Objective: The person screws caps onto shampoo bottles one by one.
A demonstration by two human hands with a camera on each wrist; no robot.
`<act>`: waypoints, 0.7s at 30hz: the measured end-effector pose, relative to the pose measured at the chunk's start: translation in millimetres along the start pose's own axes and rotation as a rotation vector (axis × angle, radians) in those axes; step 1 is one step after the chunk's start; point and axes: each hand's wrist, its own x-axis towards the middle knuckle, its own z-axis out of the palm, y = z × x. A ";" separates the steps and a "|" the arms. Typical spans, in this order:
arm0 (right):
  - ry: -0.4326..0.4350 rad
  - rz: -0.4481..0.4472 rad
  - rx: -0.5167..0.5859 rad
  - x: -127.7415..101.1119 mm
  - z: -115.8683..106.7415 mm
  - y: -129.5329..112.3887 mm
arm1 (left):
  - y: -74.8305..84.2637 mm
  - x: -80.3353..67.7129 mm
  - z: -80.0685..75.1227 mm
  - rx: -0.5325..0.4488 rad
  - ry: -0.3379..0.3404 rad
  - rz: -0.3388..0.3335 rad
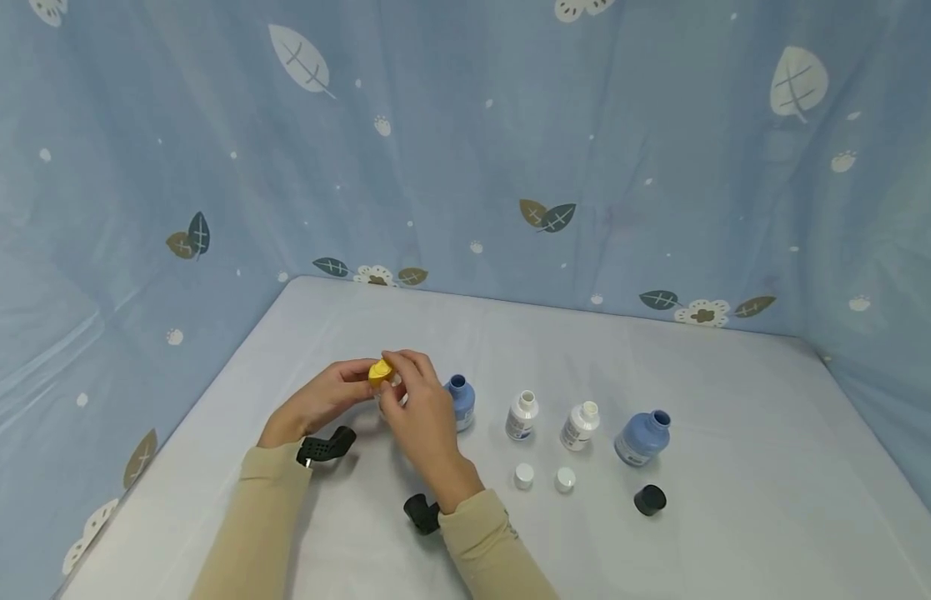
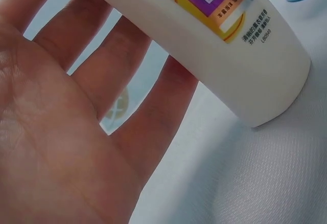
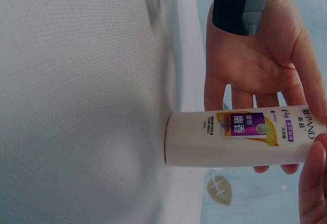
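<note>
A white body-wash bottle (image 3: 235,155) with a purple label is between the hands, its base at or close above the white cloth. In the head view its yellow cap (image 1: 378,375) shows, while most of the body is hidden. My left hand (image 1: 326,404) holds the bottle near its top; the left wrist view shows the fingers (image 2: 148,116) spread behind the white bottle body (image 2: 204,45). My right hand (image 1: 423,421) pinches at the yellow cap with thumb and fingertips. In the right wrist view the left hand (image 3: 255,65) reaches behind the bottle.
Right of the hands stand an uncapped blue bottle (image 1: 463,408), two uncapped white bottles (image 1: 521,421) (image 1: 578,429) and another uncapped blue bottle (image 1: 641,442). Two white caps (image 1: 523,476) (image 1: 565,480) and a black cap (image 1: 650,500) lie in front. A blue patterned curtain (image 1: 465,150) surrounds the table.
</note>
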 end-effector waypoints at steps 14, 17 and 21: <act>0.020 -0.004 0.019 1.5 -2.2 1.7 | -0.9 2.6 -0.2 -0.005 0.007 0.008; 0.038 -0.011 0.028 1.4 -1.8 2.1 | -1.3 2.7 -0.1 -0.005 0.009 0.007; 0.052 -0.013 0.032 0.9 -1.4 1.9 | -1.4 2.2 0.5 0.001 0.013 0.003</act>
